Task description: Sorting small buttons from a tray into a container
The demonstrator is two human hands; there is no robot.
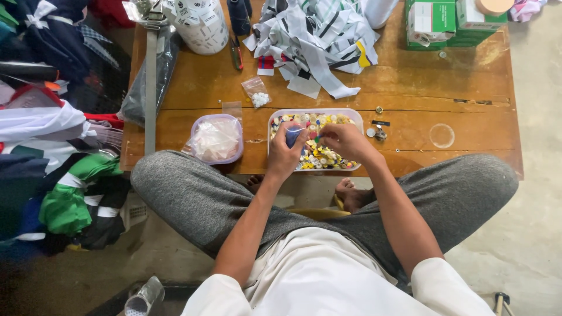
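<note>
While the left hand (pixel 285 151) pinches a small blue bag (pixel 294 136) open, right fingers (pixel 328 136) close over the button tray (pixel 275 120), contents unclear.

- Cut fabric strips (pixel 316 41) are lying heaped on the wooden bench (pixel 456 88);
- green boxes (pixel 448 20) are sitting at its far corner;
- folded garments (pixel 52 158) are piling up beside it.

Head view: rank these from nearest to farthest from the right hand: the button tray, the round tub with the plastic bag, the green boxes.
From the right hand:
1. Button tray, right under it.
2. Round tub, across to the left.
3. Green boxes, at the table's far right corner.
</note>
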